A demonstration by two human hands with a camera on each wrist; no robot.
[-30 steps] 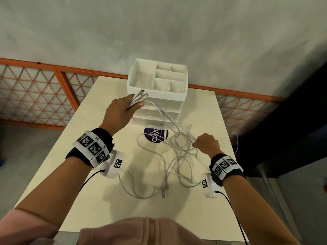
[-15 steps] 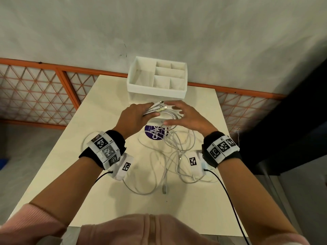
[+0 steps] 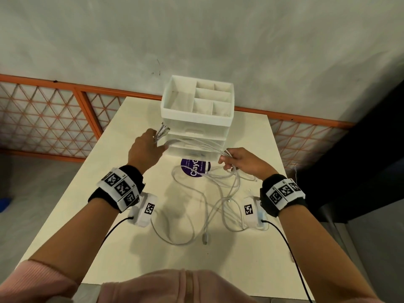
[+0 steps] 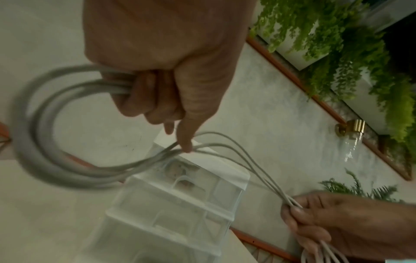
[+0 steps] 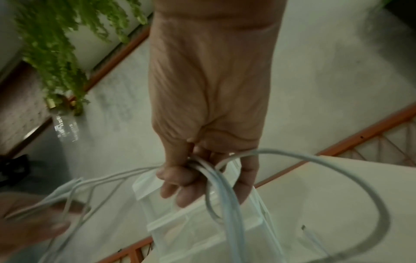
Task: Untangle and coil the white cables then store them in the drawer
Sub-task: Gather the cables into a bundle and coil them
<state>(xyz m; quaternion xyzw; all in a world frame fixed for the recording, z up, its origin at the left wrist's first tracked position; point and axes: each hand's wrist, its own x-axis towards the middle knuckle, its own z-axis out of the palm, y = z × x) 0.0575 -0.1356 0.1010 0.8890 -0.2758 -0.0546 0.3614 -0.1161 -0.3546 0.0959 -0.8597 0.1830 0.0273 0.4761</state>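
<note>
Several white cables stretch between my two hands in front of the white drawer unit. My left hand grips the bundle near its plug ends, fingers curled round a loop of cable. My right hand pinches the same strands further along, to the right of the drawers. The rest of the cables lie tangled on the cream table between my wrists, one plug lying near the front. The drawers look closed.
The drawer unit carries an open divided tray on top. A purple round sticker lies on the table under the cables. An orange lattice railing runs behind the table, with a dark drop-off to the right.
My right hand has drawn away to the right along the strands, and my left hand has moved up and left, so the cables now stretch between them.
</note>
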